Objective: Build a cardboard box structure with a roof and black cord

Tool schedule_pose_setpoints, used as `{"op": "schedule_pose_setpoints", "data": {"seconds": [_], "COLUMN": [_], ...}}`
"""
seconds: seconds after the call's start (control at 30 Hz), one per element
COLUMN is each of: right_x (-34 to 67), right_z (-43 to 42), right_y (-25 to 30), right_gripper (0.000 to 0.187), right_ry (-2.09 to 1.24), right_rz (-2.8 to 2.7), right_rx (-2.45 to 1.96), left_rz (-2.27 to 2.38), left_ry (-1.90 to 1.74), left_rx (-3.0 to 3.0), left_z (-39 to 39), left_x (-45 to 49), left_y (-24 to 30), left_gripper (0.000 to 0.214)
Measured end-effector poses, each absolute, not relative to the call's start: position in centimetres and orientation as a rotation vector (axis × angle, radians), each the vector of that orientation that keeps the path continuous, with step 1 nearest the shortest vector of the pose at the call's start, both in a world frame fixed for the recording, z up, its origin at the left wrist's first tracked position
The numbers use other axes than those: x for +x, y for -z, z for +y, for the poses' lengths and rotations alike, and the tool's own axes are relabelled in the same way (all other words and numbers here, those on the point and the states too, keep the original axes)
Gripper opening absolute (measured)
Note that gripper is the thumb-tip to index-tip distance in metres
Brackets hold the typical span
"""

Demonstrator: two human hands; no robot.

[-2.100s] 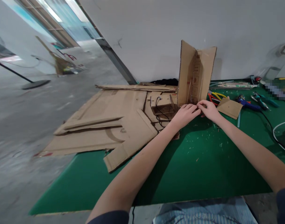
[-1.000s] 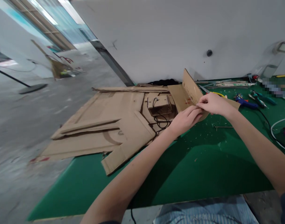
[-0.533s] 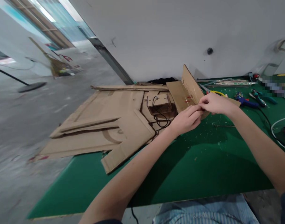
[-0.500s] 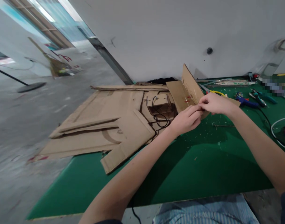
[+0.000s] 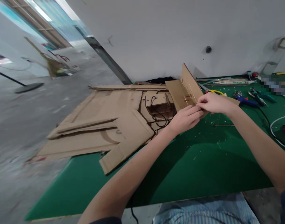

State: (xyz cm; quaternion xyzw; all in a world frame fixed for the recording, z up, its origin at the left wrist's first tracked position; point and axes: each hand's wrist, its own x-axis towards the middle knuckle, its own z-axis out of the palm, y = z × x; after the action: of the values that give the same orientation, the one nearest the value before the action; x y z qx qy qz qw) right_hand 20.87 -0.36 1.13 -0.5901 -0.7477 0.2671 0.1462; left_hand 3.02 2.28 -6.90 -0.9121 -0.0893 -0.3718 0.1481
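Observation:
A folded piece of brown cardboard point(image 5: 175, 91) stands at the near middle of the green table, one panel raised and the other leaning left. My left hand point(image 5: 186, 119) is closed at its lower front edge, fingers bent together. Touching it from the right, my right hand point(image 5: 213, 103) pinches the same corner with thumb and index finger. The fingertips meet there, and whatever small thing may lie between them is hidden. Left of the hands sits a small cardboard box point(image 5: 157, 104) with a black cable point(image 5: 164, 122) looped over it.
Large flat cardboard sheets point(image 5: 107, 104) cover the table's left side and overhang its edge. To the right lie a blue glue gun point(image 5: 247, 102), pliers point(image 5: 256, 97), yellow-handled scissors point(image 5: 216, 92) and a thin metal rod point(image 5: 224, 125). A wall point(image 5: 161, 40) rises behind.
Both hands stay at the same cardboard corner, with only slight finger movement. The whole view has shifted a little.

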Motion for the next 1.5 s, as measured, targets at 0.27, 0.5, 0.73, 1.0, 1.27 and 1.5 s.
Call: {"op": "schedule_pose_setpoints", "data": {"seconds": [0.27, 0.5, 0.73, 1.0, 1.27, 1.5], "right_x": [20.7, 20.2, 20.3, 20.4, 20.2, 20.1], "right_z": [-0.5, -0.7, -0.4, -0.2, -0.3, -0.5], "right_y": [-1.1, -1.0, -0.7, -0.3, 0.0, -0.1], "right_gripper": [0.018, 0.021, 0.020, 0.021, 0.022, 0.020], "right_ry": [-0.736, -0.632, -0.620, -0.571, -0.515, -0.496], "right_rz": [-2.158, -2.147, -2.116, -2.103, -2.087, -2.098], "right_rx": [-1.727, -1.754, -1.754, -1.726, -1.732, -1.739], "left_rz": [-0.303, -0.339, -0.448, -0.605, -0.843, -0.925], "left_ry": [1.122, 1.180, 1.237, 1.422, 1.291, 1.359], "left_rx": [-2.616, -2.616, -2.632, -2.674, -2.695, -2.703], "left_z": [1.9, 2.0, 1.8, 1.5, 1.4, 1.1], "left_x": [3.1, 3.3, 3.3, 3.5, 3.1, 3.3], "left_y": [7.2, 7.3, 7.7, 8.2, 9.1, 9.3], "left_gripper": [0.019, 0.011, 0.013, 0.017, 0.017, 0.010]}}
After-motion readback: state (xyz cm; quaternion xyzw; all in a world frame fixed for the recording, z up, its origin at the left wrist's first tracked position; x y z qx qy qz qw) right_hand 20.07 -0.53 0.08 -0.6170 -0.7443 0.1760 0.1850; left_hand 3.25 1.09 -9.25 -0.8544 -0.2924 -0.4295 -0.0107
